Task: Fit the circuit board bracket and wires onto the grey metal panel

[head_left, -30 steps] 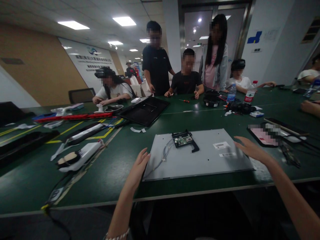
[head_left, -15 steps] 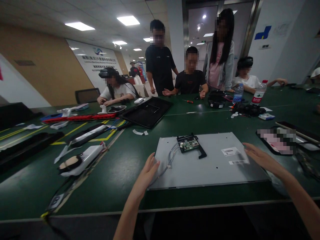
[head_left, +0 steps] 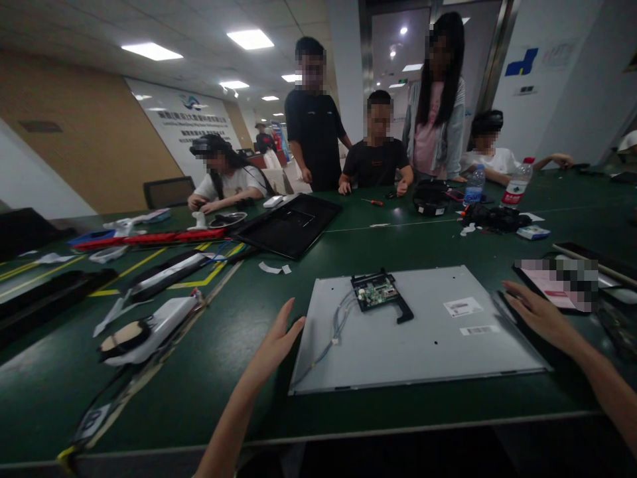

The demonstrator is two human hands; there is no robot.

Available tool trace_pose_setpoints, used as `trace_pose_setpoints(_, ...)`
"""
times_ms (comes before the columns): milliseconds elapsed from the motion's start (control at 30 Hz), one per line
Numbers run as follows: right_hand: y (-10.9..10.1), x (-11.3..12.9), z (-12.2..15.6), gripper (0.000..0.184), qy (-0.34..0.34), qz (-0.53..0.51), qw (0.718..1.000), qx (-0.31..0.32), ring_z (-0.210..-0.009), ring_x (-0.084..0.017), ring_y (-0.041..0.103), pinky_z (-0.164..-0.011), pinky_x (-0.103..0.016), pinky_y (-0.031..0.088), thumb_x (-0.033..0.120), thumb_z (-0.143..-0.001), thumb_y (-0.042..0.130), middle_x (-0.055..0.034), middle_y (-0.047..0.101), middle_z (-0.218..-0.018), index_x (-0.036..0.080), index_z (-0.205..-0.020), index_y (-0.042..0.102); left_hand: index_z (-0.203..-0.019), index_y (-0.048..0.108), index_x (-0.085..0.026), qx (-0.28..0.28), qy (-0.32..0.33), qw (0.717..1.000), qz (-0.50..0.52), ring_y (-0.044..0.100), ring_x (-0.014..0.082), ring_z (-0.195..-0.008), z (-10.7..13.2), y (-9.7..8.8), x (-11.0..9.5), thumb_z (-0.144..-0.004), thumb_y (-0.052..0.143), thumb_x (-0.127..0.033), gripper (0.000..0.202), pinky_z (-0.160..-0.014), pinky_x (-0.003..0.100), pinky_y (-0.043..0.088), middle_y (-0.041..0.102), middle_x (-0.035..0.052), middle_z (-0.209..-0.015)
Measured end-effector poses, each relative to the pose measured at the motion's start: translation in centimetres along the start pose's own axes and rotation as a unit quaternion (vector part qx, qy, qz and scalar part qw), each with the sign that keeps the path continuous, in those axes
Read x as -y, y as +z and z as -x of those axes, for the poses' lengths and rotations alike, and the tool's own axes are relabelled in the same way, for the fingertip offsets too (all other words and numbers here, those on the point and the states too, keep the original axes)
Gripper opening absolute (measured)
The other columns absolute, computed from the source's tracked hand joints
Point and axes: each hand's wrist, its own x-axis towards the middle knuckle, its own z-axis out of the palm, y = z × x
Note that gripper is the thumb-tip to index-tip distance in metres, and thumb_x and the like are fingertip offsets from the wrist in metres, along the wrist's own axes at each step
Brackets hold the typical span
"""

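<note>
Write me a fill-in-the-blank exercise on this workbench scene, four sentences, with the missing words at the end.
1. The flat grey panel lies on a table whose top is ____ in colour.
2. On the panel, the circuit board sits in a bracket that is ____ in colour.
3. The left hand is near the panel's left edge, and the right hand is near its ____ edge.
4. Beside the blue-labelled bottle stands another bottle with a ____ cap.

Missing words: green; black; right; red.

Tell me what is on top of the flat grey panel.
A green circuit board in a black bracket, thin cables and two white labels. The panel beneath the bracket is covered.
</note>
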Motion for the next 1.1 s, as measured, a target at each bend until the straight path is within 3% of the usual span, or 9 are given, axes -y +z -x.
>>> trace_pose_setpoints(133, 0.1, 0.0, 0.1, 0.062, 0.004, 0.016, 1.000, 0.009, -0.114, -0.034, 0.064, -0.100, -0.049, 0.050, 0.059, -0.091, 0.042, -0.0118, 0.057, -0.139, 0.023, -0.141, 0.047, -0.148, 0.038, -0.022, 0.031, -0.012, 0.999, 0.001, 0.026, 0.0306, -0.145, -2.9, 0.3, -0.8, -0.079, 0.062, -0.056, 0.080, -0.118, 0.043, 0.021, 0.029, 0.0134, -0.157)
trace_pose_setpoints(267, 0.0, 0.4, 0.2, 0.060, -0.014, 0.044, 0.999, 0.010, -0.117, -0.033, 0.061, -0.103, -0.050, 0.047, 0.057, -0.092, 0.040, -0.0115, 0.058, -0.139, 0.023, -0.141, 0.047, -0.149, 0.037, -0.021, 0.059, -0.022, 0.997, 0.035, 0.028, 0.0308, -0.144, -5.0, 1.5, -1.5, -0.082, 0.062, -0.055, 0.079, -0.117, 0.043, 0.023, 0.032, 0.0176, -0.155)
trace_pose_setpoints(400, -0.1, 1.0, 0.5, 0.058, -0.039, 0.065, 0.997, 0.019, -0.127, -0.033, 0.054, -0.108, -0.051, 0.041, 0.054, -0.093, 0.040, -0.0123, 0.056, -0.140, 0.022, -0.141, 0.047, -0.150, 0.035, -0.020, 0.068, -0.042, 0.996, 0.043, 0.031, 0.0313, -0.143, -5.6, 2.4, -1.4, -0.083, 0.061, -0.052, 0.079, -0.116, 0.046, 0.023, 0.034, 0.0204, -0.153)
trace_pose_setpoints(567, 0.0, 0.7, 0.5, 0.058, -0.043, 0.075, 0.996, 0.026, -0.127, -0.032, 0.054, -0.109, -0.050, 0.041, 0.054, -0.094, 0.039, -0.0124, 0.057, -0.140, 0.020, -0.141, 0.047, -0.153, 0.027, -0.020, 0.096, -0.032, 0.994, 0.043, 0.035, 0.0269, -0.141, -5.6, 2.0, -0.5, -0.085, 0.057, -0.053, 0.082, -0.117, 0.040, 0.024, 0.034, 0.0190, -0.153)
trace_pose_setpoints(700, 0.0, 0.4, 0.5, 0.060, -0.045, 0.084, 0.995, 0.035, -0.127, -0.034, 0.054, -0.108, -0.052, 0.042, 0.055, -0.093, 0.039, -0.0135, 0.057, -0.140, 0.019, -0.141, 0.047, -0.148, 0.036, -0.019, 0.095, 0.001, 0.994, 0.050, 0.048, 0.0275, -0.133, -6.1, 1.6, 0.6, -0.082, 0.059, -0.050, 0.077, -0.113, 0.041, 0.032, 0.046, 0.0176, -0.146)
trace_pose_setpoints(833, -0.1, 0.5, 0.7, 0.060, -0.051, 0.091, 0.994, 0.039, -0.127, -0.035, 0.054, -0.109, -0.054, 0.040, 0.055, -0.093, 0.039, -0.0143, 0.056, -0.140, 0.020, -0.141, 0.046, -0.143, 0.040, -0.015, 0.076, 0.071, 0.995, -0.013, 0.051, 0.0282, -0.128, -6.6, 2.5, 1.9, -0.082, 0.056, -0.048, 0.071, -0.108, 0.043, 0.038, 0.054, 0.0168, -0.139)
trace_pose_setpoints(967, -0.3, 0.8, 0.6, 0.062, -0.053, 0.089, 0.994, 0.042, -0.127, -0.035, 0.054, -0.109, -0.052, 0.040, 0.056, -0.093, 0.039, -0.0155, 0.055, -0.140, 0.018, -0.141, 0.046, -0.143, 0.040, -0.014, 0.061, 0.153, 0.981, -0.098, 0.046, 0.0293, -0.132, -6.6, 3.6, 2.5, -0.086, 0.051, -0.047, 0.068, -0.109, 0.043, 0.038, 0.047, 0.0164, -0.145)
trace_pose_setpoints(1100, -0.3, 2.4, 0.0, 0.061, -0.064, 0.090, 0.993, 0.045, -0.125, -0.035, 0.055, -0.106, -0.052, 0.042, 0.055, -0.093, 0.041, -0.0139, 0.055, -0.140, 0.020, -0.142, 0.045, -0.144, 0.039, -0.012, 0.027, 0.196, 0.969, -0.147, 0.036, 0.0278, -0.139, -6.3, 4.3, 1.4, -0.086, 0.051, -0.045, 0.068, -0.116, 0.042, 0.026, 0.041, 0.0173, -0.149)
